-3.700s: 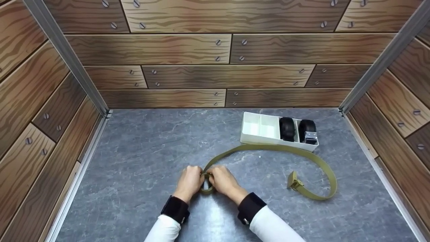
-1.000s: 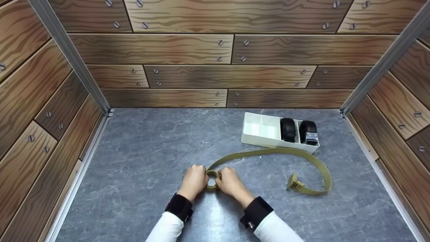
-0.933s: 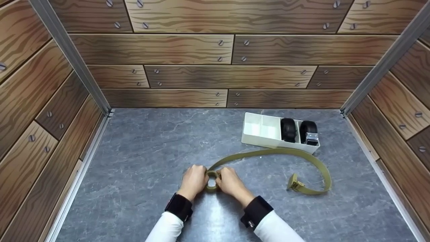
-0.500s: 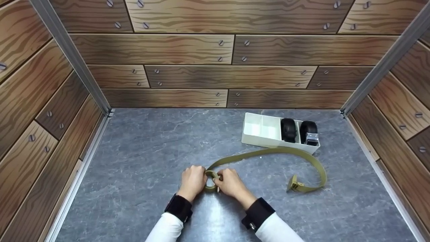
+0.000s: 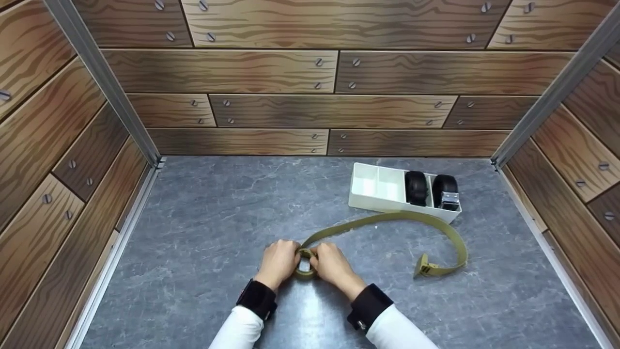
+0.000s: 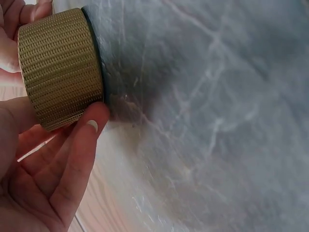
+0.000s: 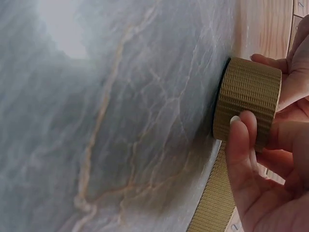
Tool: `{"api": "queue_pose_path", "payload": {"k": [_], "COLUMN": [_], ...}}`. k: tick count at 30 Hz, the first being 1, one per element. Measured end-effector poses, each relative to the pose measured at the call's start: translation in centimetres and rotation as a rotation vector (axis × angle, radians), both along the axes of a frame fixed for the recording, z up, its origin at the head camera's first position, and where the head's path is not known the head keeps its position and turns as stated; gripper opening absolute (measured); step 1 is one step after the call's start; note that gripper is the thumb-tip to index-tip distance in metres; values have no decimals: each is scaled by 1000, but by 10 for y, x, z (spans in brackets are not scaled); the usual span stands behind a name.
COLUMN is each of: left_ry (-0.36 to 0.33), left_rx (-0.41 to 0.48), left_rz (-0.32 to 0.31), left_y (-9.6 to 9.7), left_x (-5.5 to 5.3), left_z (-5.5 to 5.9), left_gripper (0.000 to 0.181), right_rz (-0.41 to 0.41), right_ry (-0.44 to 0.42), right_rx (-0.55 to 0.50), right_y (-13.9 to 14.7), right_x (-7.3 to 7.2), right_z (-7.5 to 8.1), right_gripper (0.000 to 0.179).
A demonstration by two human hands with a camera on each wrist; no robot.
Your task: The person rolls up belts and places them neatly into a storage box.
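An olive webbing belt is partly rolled into a ring-shaped coil standing on its edge on the grey marbled surface. From the coil's far side the loose strap arcs right and curls back to a buckle. My left hand holds the coil's left side, and my right hand holds its right side. In the left wrist view, fingers and thumb lie against the ribbed coil. The right wrist view shows fingertips pinching the coil, with the strap running away below it.
A white divided tray stands at the back right, touching or nearly touching the strap's arc. Two black rolled belts sit in its right compartments; one roll is plain, the other shows a silver buckle. Wood-patterned walls enclose the surface.
The loose strap's right-hand curve has drawn inward to the left, while the buckle has stayed nearly in place. Both hands keep working around the coil, my right fingers shifting their grip.
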State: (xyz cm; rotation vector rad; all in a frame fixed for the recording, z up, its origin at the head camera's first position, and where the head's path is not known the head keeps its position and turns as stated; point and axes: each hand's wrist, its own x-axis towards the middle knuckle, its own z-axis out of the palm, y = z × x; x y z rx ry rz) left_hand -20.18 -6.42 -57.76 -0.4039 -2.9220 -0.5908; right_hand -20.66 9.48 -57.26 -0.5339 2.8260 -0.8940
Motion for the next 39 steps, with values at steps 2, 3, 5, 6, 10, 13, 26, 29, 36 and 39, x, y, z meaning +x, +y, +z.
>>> {"api": "queue_pose_path", "payload": {"k": [2, 3, 5, 6, 10, 13, 26, 29, 36, 39], "left_ry": [-6, -8, -11, -4, 61, 116, 18, 23, 61, 70], "left_rx": [-3, -7, -18, -26, -78, -111, -55, -57, -104, -107], "left_rz": [-5, -7, -11, -16, -43, -36, 0, -23, 13, 55], "left_y": [0, 1, 1, 1, 1, 0, 1, 1, 4, 5], "left_x": [0, 0, -1, -1, 0, 1, 3, 2, 3, 5], "left_z": [1, 1, 1, 1, -1, -3, -1, -1, -4, -5], "left_gripper": [22, 22, 22, 22, 22, 22, 23, 23, 19, 21], "right_rz": [26, 39, 69, 83, 90, 37, -33, 18, -26, -90], "right_ry": [43, 68, 122, 149, 190, 141, 5, 74, 55, -21], "right_rx": [17, 29, 49, 55, 37, -11, 20, 45, -36, -102], "right_y": [1, 2, 3, 3, 4, 4, 1, 2, 6, 7], "right_x": [0, 0, 0, 0, 1, 3, 8, 7, 7, 11], "right_z": [-1, -2, -3, -4, -6, -5, 2, -1, -2, -2], "right_gripper": [20, 20, 18, 15, 8, 12, 9, 10, 27, 29]}}
